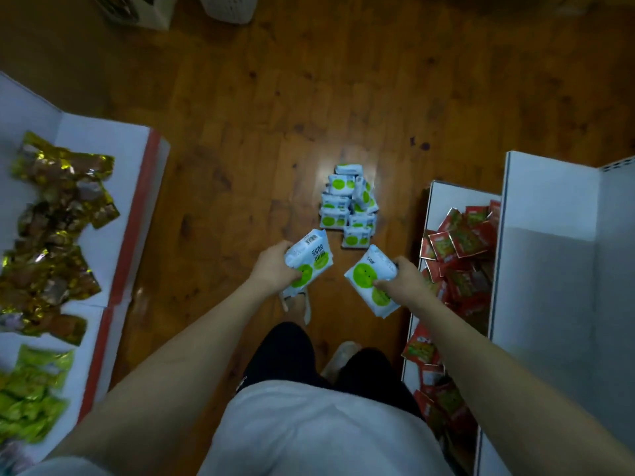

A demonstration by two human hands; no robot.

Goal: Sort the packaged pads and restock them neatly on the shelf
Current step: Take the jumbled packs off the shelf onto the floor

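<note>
Each hand grips one pad pack: left hand (275,267) fingers wrap the left pack (309,261); right hand (400,281) fingers pinch the right pack (369,283).

One head-worn wide-angle view looks steeply down past the person's torso and forearms to the wooden floor (240,139). Both hands sit near centre frame, close to the lens; shelves curve along the left and right edges.

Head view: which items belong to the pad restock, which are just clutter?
Job: pad pack in left hand; pad pack in right hand; pad pile on floor.
Lying about: gold snack packets, green packets, red sachets, white basket.
</note>
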